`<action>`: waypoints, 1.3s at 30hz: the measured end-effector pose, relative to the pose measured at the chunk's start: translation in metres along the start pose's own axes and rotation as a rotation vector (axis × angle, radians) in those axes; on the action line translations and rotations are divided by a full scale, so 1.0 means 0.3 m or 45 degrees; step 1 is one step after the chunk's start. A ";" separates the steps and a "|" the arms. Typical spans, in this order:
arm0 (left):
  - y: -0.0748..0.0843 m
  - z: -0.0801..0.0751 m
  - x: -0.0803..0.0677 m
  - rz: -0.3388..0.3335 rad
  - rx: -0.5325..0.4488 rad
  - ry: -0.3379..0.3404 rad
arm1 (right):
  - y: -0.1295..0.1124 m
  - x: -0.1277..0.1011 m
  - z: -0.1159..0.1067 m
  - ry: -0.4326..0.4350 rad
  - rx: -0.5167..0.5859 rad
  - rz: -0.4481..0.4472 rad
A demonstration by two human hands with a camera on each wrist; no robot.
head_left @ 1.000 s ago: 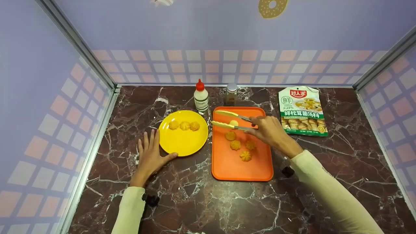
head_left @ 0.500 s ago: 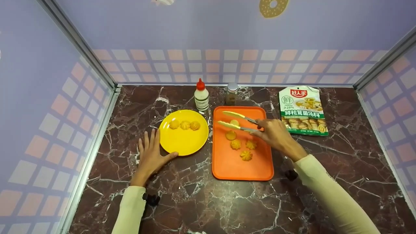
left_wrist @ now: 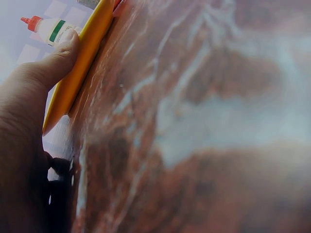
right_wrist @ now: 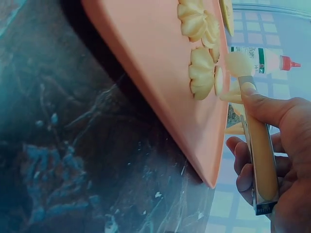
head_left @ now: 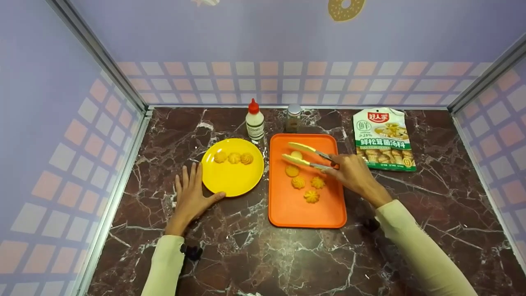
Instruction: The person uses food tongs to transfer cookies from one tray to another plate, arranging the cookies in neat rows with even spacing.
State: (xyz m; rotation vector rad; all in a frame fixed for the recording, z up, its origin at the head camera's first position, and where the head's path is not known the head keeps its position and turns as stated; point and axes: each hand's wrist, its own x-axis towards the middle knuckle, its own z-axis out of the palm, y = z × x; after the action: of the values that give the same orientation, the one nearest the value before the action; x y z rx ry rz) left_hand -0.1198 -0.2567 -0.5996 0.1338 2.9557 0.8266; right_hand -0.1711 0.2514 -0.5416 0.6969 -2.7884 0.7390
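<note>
My left hand [head_left: 192, 196] lies at the left edge of a yellow plate [head_left: 230, 183], fingers straight and spread. Its thumb [left_wrist: 65, 51] rests on the rim in the left wrist view. Three piped cookies [head_left: 234, 158] sit in a row on the plate. My right hand [head_left: 353, 172] grips metal tongs [head_left: 316, 154] with yellow tips over an orange tray [head_left: 304, 216]. The tong arms stand apart, and a round cookie [head_left: 296, 156] shows between them from above. Several more cookies [head_left: 311, 196] lie on the tray below.
A squeeze bottle [head_left: 255, 123] with a red cap stands behind the plate. Beside it is a spice jar [head_left: 293, 118] behind the tray. A green and white food packet [head_left: 384, 139] lies at the right. Walls enclose the marble-patterned table [head_left: 246, 263] at the back and sides.
My right hand has drawn the tongs to the right over the tray, away from the plate. The left hand and the cookies stay where they were.
</note>
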 end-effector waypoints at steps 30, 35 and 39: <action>-0.003 0.000 -0.001 -0.003 0.009 -0.011 | 0.031 -0.024 0.002 -0.044 0.033 0.044; -0.004 0.000 -0.001 -0.005 0.003 -0.010 | 0.031 -0.024 0.002 -0.043 0.035 0.038; -0.007 0.001 -0.001 -0.004 0.009 -0.011 | 0.031 -0.023 0.005 -0.043 0.045 0.042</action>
State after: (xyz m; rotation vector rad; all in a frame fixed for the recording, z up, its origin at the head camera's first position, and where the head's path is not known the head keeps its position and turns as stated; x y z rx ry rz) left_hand -0.1197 -0.2583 -0.6010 0.1327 2.9504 0.8133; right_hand -0.1696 0.2605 -0.5489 0.6775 -2.8298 0.7915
